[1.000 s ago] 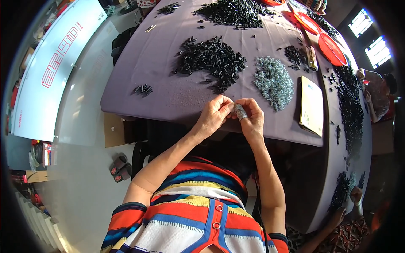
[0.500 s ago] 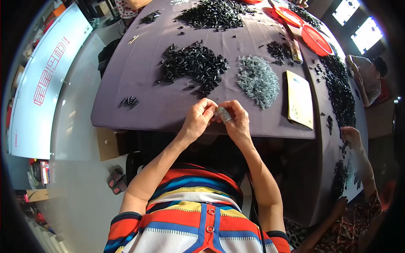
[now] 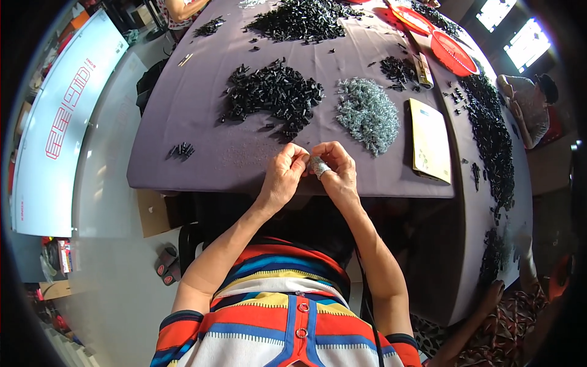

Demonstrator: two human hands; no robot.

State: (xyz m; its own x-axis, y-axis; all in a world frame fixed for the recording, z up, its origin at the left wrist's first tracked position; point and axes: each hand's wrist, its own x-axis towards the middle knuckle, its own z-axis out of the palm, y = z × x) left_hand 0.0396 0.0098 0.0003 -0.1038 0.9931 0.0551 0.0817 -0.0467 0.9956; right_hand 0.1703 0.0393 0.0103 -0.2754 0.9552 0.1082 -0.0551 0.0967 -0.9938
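My left hand (image 3: 284,174) and my right hand (image 3: 339,172) are close together above the table's near edge. Both have thumb and fingers pinched; whatever lies between them is too small or hidden to name. A greyish-white wrapping (image 3: 319,166) covers my right thumb. Just beyond my hands lies a heap of small black tube-like pieces (image 3: 275,95). To its right is a pile of small clear plastic pieces (image 3: 368,116). A little group of black pieces (image 3: 181,150) rests at the left, apart from the heap.
A yellowish booklet (image 3: 430,140) lies right of the clear pile on the purple-grey tablecloth (image 3: 183,116). Farther off are a bigger black heap (image 3: 299,21) and red baskets (image 3: 454,54). Another person's arm (image 3: 527,263) is at the adjoining table on the right, near a long black heap (image 3: 492,147).
My hands stay nearly in place, with fingertips slightly farther apart. At the right, the other person's hand has drawn back from the black heap toward the near end. The view has shifted slightly.
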